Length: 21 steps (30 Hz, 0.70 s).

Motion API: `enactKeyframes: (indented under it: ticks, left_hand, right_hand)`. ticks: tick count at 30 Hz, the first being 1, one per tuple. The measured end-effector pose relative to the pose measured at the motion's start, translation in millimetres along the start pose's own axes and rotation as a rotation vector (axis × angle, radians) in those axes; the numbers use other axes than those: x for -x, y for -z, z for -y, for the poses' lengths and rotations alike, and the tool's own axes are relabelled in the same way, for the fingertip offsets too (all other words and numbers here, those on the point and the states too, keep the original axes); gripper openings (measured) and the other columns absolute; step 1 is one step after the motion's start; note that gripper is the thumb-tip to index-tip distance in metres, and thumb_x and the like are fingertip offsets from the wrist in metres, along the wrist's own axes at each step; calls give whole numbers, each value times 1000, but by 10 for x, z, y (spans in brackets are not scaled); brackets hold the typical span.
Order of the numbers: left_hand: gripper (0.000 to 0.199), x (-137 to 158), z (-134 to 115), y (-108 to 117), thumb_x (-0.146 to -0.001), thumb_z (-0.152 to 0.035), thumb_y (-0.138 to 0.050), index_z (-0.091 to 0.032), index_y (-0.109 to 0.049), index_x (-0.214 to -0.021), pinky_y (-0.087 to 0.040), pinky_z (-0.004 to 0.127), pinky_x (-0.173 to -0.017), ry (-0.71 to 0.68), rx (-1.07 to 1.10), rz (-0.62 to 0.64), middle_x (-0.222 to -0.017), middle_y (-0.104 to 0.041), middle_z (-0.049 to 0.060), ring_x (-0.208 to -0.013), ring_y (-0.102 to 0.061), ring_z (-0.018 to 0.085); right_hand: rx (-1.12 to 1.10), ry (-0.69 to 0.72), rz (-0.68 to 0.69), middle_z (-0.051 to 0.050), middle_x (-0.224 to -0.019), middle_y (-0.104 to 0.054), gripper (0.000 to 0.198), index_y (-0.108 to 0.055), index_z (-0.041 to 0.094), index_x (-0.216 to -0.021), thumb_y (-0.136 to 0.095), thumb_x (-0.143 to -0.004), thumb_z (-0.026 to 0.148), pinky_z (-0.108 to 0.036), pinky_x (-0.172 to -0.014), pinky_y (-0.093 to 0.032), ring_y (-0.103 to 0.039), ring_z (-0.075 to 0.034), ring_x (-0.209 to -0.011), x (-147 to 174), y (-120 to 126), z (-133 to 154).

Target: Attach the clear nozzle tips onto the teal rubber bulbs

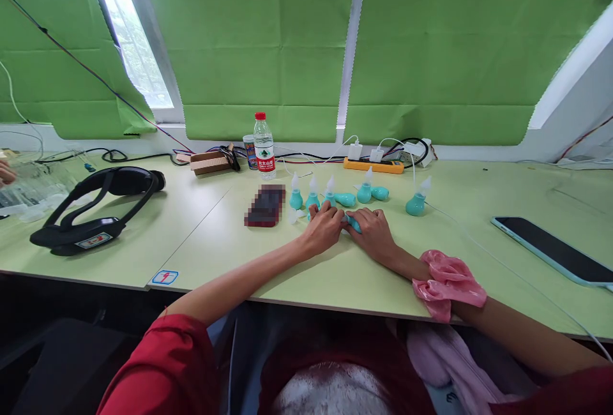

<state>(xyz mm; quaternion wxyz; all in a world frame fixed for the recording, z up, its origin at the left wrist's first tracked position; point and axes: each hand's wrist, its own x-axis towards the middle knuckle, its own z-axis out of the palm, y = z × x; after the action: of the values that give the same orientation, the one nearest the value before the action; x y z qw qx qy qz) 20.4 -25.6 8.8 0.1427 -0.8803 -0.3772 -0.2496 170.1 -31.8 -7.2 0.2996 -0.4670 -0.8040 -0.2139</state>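
My right hand (pixel 376 233) is closed on a teal bulb nasal aspirator (pixel 353 223) lying sideways just above the table. My left hand (pixel 325 231) meets it from the other side, fingers closed at the aspirator's narrow end, which they mostly hide. Behind the hands stand several teal nasal aspirators (pixel 295 198) with clear pointed tips. Two teal bulbs (pixel 345 199) (pixel 380 193) lie on their sides among them. Farther right, another upright aspirator (pixel 416 203) stands apart. Small clear pieces (pixel 295 215) lie beside my left hand.
A phone (pixel 265 205) and a water bottle (pixel 265 147) are left of the aspirators, with a can (pixel 249 152) behind. A black headset (pixel 96 211) sits at left, another person's hand (pixel 6 172) beyond. Right are a second phone (pixel 555 249), a cable and an orange power strip (pixel 373 165).
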Motion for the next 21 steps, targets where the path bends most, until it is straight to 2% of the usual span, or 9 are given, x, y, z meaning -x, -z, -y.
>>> enactKeyframes:
  ticks: [6,9,13,21]
  left_hand:
    - [19,13,28,9,-82,-26,-34,-15,-49,-88,-25,35,-66,5,33,-33,-79,-54,6,-85,-41,21]
    - [26,-2,36,39,-84,-29,-28,-15,-49,-85,-26,36,-66,-30,-33,-8,-79,-51,7,-84,-41,21]
    - [34,-77,76,2,-86,-35,-23,-14,-49,-78,-27,38,-65,-119,-129,54,-78,-51,8,-86,-40,23]
    - [31,-107,76,-130,-82,-35,-31,-14,-48,-67,-28,39,-64,-316,-110,49,-64,-52,6,-77,-42,20]
  right_hand:
    - [-110,88,25,-7,-75,-57,15,-52,15,-78,-44,-78,27,-30,-63,-33,-51,-20,-74,-21,-65,-86]
    - [-129,150,-15,-8,-77,-56,14,-50,16,-81,-44,-76,27,-31,-65,-35,-50,-21,-76,-36,-88,-136]
    - [-171,126,-26,-6,-76,-56,16,-50,16,-81,-48,-72,29,-30,-65,-36,-50,-19,-74,-60,-89,-197]
    - [-226,147,110,-2,-60,-48,7,-48,17,-62,-45,-66,21,-24,-53,-31,-43,-12,-54,34,-17,-166]
